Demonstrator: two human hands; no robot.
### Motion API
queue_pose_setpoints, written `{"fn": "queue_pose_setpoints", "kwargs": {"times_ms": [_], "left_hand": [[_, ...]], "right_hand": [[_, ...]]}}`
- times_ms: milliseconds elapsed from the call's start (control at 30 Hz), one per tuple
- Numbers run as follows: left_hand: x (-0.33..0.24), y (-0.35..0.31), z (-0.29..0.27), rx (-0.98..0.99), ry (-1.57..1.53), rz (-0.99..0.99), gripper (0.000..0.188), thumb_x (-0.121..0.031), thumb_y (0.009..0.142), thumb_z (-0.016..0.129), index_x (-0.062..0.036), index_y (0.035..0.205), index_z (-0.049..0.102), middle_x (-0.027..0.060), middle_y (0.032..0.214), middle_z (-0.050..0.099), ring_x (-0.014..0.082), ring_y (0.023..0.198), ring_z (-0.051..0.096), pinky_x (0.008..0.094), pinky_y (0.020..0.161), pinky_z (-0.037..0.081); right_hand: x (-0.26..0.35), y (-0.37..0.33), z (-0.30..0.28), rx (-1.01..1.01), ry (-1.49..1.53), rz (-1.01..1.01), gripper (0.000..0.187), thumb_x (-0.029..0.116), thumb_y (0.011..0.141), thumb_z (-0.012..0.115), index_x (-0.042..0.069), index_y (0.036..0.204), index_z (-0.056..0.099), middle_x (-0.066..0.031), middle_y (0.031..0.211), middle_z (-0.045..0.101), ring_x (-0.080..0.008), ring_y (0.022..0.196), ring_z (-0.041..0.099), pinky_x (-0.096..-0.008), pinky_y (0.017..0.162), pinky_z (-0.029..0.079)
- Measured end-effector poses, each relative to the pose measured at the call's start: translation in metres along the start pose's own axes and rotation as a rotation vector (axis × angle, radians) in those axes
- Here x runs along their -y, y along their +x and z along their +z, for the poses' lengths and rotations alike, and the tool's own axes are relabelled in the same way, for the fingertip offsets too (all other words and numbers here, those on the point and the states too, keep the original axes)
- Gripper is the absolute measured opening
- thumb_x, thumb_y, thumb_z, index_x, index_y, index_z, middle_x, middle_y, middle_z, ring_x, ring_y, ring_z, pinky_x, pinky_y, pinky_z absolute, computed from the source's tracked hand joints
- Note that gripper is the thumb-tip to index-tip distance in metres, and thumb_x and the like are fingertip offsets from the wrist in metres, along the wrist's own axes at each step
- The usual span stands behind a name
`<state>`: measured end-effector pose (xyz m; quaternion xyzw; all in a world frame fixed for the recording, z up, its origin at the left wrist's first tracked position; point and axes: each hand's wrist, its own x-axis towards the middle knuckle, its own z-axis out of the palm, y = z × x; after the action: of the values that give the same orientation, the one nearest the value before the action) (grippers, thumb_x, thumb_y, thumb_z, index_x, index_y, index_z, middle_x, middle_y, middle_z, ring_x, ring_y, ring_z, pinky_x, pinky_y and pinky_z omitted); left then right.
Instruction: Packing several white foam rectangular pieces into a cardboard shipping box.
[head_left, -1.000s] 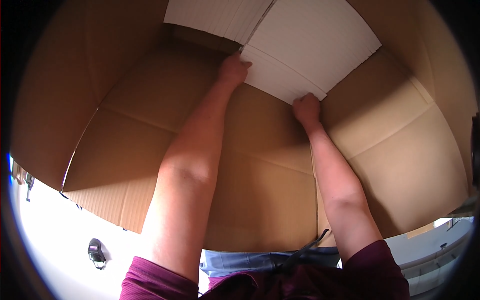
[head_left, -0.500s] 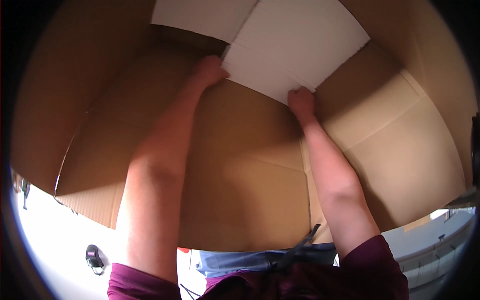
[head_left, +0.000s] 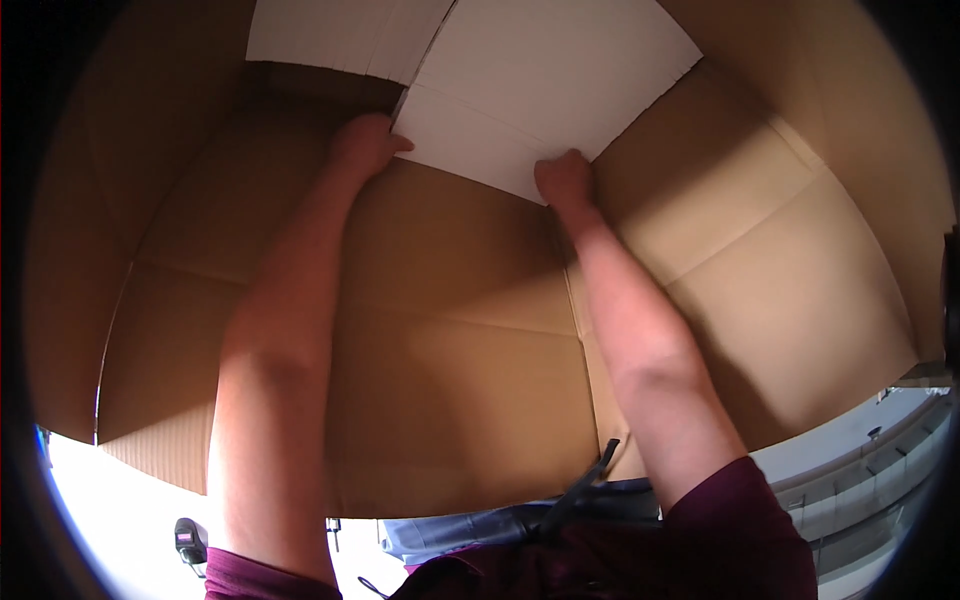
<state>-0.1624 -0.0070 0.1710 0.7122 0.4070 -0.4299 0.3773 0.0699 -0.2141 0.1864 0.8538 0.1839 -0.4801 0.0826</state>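
Both my arms reach down into a big brown cardboard box (head_left: pixel 450 400). Deep inside lies a white cardboard panel (head_left: pixel 540 80) with faint crease lines; whether it is a flat sheet or the top of a carton I cannot tell. My left hand (head_left: pixel 365 145) is closed at its near left corner, thumb over the top and the other fingers hidden. At the near right corner my right hand (head_left: pixel 566 178) is closed on the edge, fingers curled. A second white panel (head_left: pixel 340 35) lies to the left of the first, with a dark gap below it.
The brown box walls rise on both sides, the right wall (head_left: pixel 780 290) creased across. A black strap (head_left: pixel 585 485) hangs by the near edge. Outside at lower left is a dark handheld device (head_left: pixel 187 540); grey shelving (head_left: pixel 850 510) shows at lower right.
The panels, box interior and both my hands have shifted left in view, my right hand also slightly up. Both hands stay at the same corners of the white panel.
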Motion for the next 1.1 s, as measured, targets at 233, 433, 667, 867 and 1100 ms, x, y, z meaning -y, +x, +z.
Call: {"fn": "queue_pose_setpoints", "kwargs": {"times_ms": [233,433,667,867,1100], "left_hand": [[0.001,-0.007,-0.007,-0.057,-0.069,0.006,0.049,-0.042,0.077,0.075,0.0006,0.100,0.067,0.0215,0.107,0.065,0.0373,0.101,0.062,0.0455,0.087,0.050],[-0.006,-0.009,-0.015,0.043,-0.060,-0.007,0.047,-0.038,0.072,0.077,-0.0008,0.100,0.068,0.0208,0.110,0.065,0.0372,0.103,0.062,0.0449,0.088,0.050],[0.000,-0.014,-0.009,-0.003,-0.052,-0.021,0.047,-0.038,0.069,0.078,-0.0031,0.098,0.069,0.0186,0.108,0.066,0.0353,0.103,0.063,0.0447,0.088,0.051],[0.002,-0.007,-0.009,0.014,-0.043,-0.017,0.043,-0.035,0.069,0.078,-0.0039,0.097,0.070,0.0179,0.105,0.066,0.0341,0.103,0.063,0.0440,0.087,0.052],[-0.010,-0.010,-0.004,0.008,-0.040,-0.047,0.042,-0.033,0.069,0.080,-0.0042,0.097,0.071,0.0166,0.104,0.069,0.0328,0.100,0.065,0.0428,0.087,0.052]], "right_hand": [[-0.002,0.006,0.010,-0.004,-0.067,-0.040,0.038,0.018,0.074,0.060,-0.012,0.097,0.061,-0.0331,0.106,0.063,-0.0462,0.102,0.062,-0.0469,0.091,0.051],[-0.013,0.015,0.002,0.073,-0.011,-0.037,0.040,0.022,0.074,0.062,-0.012,0.096,0.062,-0.0322,0.099,0.065,-0.0447,0.102,0.062,-0.0468,0.090,0.051],[-0.015,-0.009,0.016,0.172,-0.043,-0.205,0.033,0.024,0.080,0.057,-0.007,0.091,0.064,-0.0289,0.097,0.066,-0.0451,0.096,0.063,-0.0498,0.087,0.049],[-0.031,-0.007,0.042,0.227,-0.059,-0.258,0.032,0.026,0.083,0.055,-0.005,0.089,0.063,-0.0302,0.094,0.064,-0.0458,0.095,0.062,-0.0508,0.086,0.049],[-0.034,-0.011,0.044,0.240,-0.094,-0.256,0.033,0.027,0.084,0.058,-0.005,0.089,0.062,-0.0277,0.095,0.065,-0.0438,0.094,0.063,-0.0495,0.085,0.050]]}}
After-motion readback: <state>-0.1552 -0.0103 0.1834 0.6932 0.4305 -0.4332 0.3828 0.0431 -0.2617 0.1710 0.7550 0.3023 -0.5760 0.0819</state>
